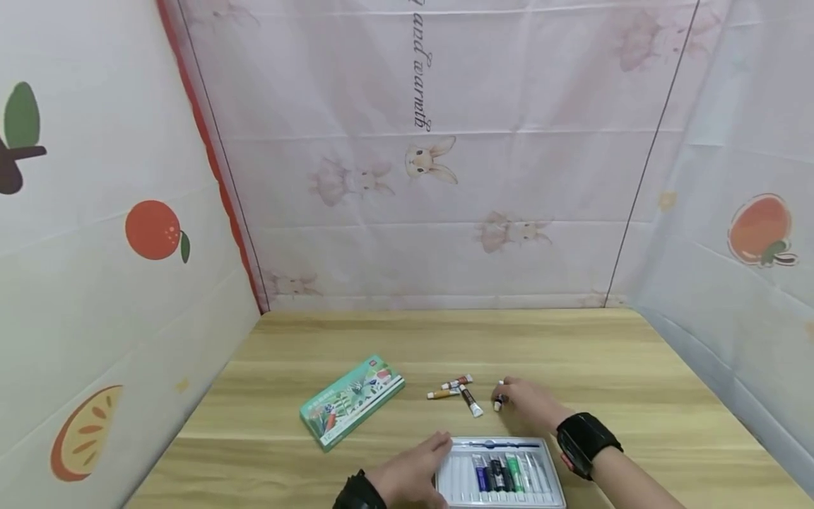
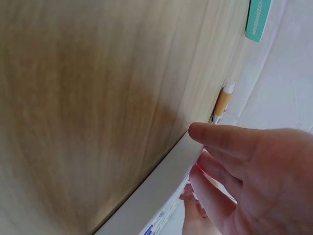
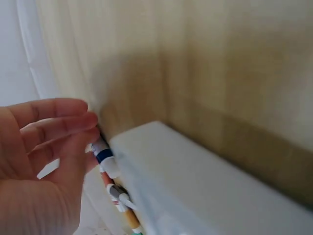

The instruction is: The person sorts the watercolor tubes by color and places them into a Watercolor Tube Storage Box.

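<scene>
In the head view, the left hand (image 1: 413,468) rests against the left edge of the white paint tray (image 1: 454,475), its grip slack; the right hand (image 1: 531,403) pinches a paint tube (image 1: 498,406) beyond the tray, right of three loose tubes (image 1: 470,401). In the left wrist view, relaxed fingers (image 2: 227,139) touch the tray's side. In the right wrist view, the blue-banded tube sits at the fingertips.

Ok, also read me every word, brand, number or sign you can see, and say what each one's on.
"and warmth": sideways on the back cloth; a letter before it is cut off.
Green box: small red mark and pale end lettering, too small to read.
Loose paint tubes: markings too small or blurred.
Tubes in the white tray: too small.
</scene>
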{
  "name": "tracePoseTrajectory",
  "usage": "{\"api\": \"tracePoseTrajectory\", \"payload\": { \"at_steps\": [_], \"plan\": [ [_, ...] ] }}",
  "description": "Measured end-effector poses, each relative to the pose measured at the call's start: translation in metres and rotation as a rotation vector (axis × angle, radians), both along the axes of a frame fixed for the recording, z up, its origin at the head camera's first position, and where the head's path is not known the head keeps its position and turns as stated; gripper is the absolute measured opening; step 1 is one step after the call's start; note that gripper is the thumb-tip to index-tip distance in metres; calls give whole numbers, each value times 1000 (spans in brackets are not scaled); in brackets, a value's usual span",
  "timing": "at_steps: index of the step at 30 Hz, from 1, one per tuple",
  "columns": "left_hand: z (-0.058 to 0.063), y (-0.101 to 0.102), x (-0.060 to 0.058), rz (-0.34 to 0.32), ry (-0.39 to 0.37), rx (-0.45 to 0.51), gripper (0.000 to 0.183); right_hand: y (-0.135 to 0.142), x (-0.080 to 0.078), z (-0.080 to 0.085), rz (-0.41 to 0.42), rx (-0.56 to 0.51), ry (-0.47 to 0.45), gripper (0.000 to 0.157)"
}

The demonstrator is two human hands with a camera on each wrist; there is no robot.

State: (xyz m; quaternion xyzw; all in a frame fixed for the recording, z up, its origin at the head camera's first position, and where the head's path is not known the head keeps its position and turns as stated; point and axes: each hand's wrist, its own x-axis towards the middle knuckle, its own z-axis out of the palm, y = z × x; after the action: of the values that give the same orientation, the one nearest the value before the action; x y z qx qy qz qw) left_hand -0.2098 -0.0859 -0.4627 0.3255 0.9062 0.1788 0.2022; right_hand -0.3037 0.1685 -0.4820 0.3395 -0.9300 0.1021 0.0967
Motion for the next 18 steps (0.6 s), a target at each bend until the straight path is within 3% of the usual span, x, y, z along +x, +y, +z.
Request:
{"api": "tracePoseTrajectory", "payload": {
  "at_steps": [8, 18],
  "plan": [
    [2, 2, 0, -2, 40, -17, 87, 2, 5, -3, 1, -3, 118, 8],
    [-1, 0, -1, -21, 18, 0, 86, 9, 7, -8, 20, 29, 162, 14]
  ]
}}
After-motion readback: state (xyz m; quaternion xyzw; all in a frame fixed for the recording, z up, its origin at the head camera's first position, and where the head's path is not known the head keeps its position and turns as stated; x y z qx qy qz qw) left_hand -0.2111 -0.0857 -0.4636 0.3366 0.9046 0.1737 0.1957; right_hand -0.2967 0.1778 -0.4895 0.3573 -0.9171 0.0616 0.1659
